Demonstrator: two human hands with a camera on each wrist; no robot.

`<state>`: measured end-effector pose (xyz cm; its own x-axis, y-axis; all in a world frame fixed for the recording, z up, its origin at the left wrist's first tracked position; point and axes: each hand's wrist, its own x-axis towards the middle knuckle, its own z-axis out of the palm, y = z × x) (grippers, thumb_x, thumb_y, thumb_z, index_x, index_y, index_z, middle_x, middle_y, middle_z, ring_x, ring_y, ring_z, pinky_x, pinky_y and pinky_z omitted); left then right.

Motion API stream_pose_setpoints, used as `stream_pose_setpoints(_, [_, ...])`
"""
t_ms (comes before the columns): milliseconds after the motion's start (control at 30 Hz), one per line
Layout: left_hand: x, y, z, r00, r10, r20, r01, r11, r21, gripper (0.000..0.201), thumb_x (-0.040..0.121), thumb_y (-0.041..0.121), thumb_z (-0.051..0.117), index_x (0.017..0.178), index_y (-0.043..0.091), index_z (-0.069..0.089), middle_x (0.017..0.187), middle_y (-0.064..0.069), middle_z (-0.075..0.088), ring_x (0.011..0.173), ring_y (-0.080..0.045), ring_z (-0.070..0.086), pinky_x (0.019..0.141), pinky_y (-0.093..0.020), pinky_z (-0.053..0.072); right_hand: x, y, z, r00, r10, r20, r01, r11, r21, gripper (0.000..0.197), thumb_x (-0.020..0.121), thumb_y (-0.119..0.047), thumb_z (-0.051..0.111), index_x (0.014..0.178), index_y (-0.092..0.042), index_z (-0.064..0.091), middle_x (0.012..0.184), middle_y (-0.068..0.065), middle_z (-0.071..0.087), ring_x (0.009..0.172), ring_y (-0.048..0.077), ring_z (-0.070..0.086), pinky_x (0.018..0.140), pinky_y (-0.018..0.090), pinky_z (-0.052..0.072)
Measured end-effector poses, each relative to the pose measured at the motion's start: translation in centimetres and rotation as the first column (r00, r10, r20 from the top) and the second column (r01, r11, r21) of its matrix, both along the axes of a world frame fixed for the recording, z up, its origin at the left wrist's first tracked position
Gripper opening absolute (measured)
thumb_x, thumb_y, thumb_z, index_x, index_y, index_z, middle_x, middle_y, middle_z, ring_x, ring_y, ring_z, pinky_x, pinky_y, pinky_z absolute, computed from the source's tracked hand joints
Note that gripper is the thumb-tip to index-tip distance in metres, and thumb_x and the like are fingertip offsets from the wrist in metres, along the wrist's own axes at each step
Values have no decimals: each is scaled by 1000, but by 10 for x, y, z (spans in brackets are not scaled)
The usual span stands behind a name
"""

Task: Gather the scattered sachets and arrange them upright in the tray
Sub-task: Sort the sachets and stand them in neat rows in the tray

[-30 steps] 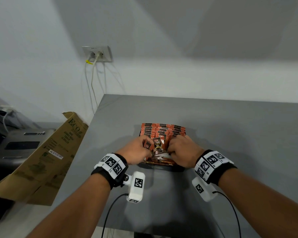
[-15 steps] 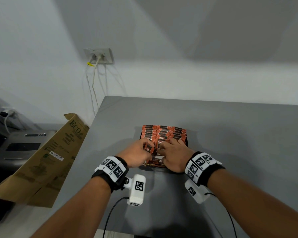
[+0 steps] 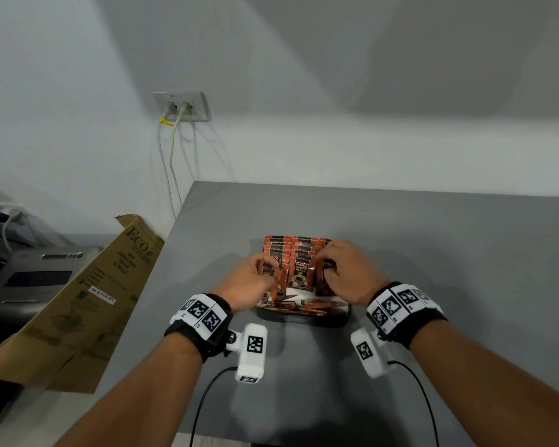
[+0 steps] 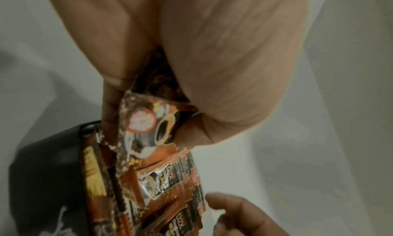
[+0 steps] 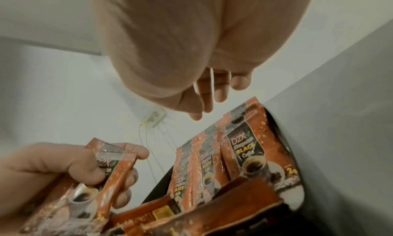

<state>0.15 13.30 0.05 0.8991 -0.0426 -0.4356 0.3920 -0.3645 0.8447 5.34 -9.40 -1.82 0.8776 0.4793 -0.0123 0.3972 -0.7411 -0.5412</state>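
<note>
With the left hand pinching a sachet and the right hand loose over the tray, a clumsy push could topple the upright rows.

A plain office-like or utility room is suggested. A grey table is set against bare white walls, where a wall socket plate with two plugged cables is mounted. A flattened cardboard box is leaned beside a grey printer-like machine.
</note>
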Motion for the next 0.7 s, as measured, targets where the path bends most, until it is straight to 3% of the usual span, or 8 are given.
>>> stream_pose_setpoints(100, [3,5,-1,996,75,43,-74,997,-32,36,87,-2,59,114,22,57,103,-15,71,77,-32,64,69,-43,51,-4,-1,6,999,17,-40,-17,1000,-7,27,91,-7,54,104,-19,75,99,-10,62,95,4,56,87,18,45])
stream_pose_setpoints(200, [6,9,0,985,152,83,-146,986,-78,40,83,-4,64,115,20,58,99,-13,74,88,-40,71,83,-54,57,-11,5,7,992,67,-103,-72,996,-46,27,94,-11,53,104,-21,76,101,-10,69,82,-6,54,73,9,42])
stream_pose_setpoints(267, [5,8,3,978,186,99,-169,973,-158,43,81,-9,68,115,15,58,98,-15,74,89,-40,71,84,-56,57,-14,9,9,990,3,-139,3,999,46,22,95,-19,58,111,-23,72,103,-12,69,84,-7,57,70,7,40])
stream_pose_setpoints(367, [4,0,6,972,202,124,-157,940,-302,42,78,-14,71,111,10,60,96,-14,73,82,-29,71,77,-42,59,-19,17,19,967,-36,-252,126,928,350,33,89,-25,70,122,-30,64,98,-11,69,85,2,65,76,17,50])
stream_pose_setpoints(467, [4,-17,8,971,195,138,-123,902,-415,47,72,-19,74,110,6,59,94,-13,72,78,-22,69,71,-36,59,-21,29,37,943,23,-332,166,833,528,29,89,-18,71,117,-24,68,91,2,74,76,13,70,75,31,59])
stream_pose_setpoints(567, [3,-27,9,975,187,121,-113,882,-457,56,64,-14,80,112,5,57,94,-14,72,80,-27,68,75,-43,58,-18,29,44,942,4,-334,185,826,532,11,88,-9,72,94,-16,75,79,5,75,69,18,70,75,37,60])
stream_pose_setpoints(633, [3,-27,10,975,204,91,-143,882,-449,50,70,-14,78,111,7,57,86,-12,71,70,-25,68,63,-37,58,-12,18,43,954,-54,-296,197,855,479,8,87,-8,72,86,-16,74,76,3,75,68,19,72,74,37,59])
stream_pose_setpoints(700, [4,-22,10,962,268,47,-223,875,-429,40,81,-13,66,116,5,56,84,-13,68,64,-22,64,58,-34,54,-3,1,42,955,-143,-259,243,878,413,11,86,-7,72,82,-18,71,73,1,75,66,16,71,74,35,59])
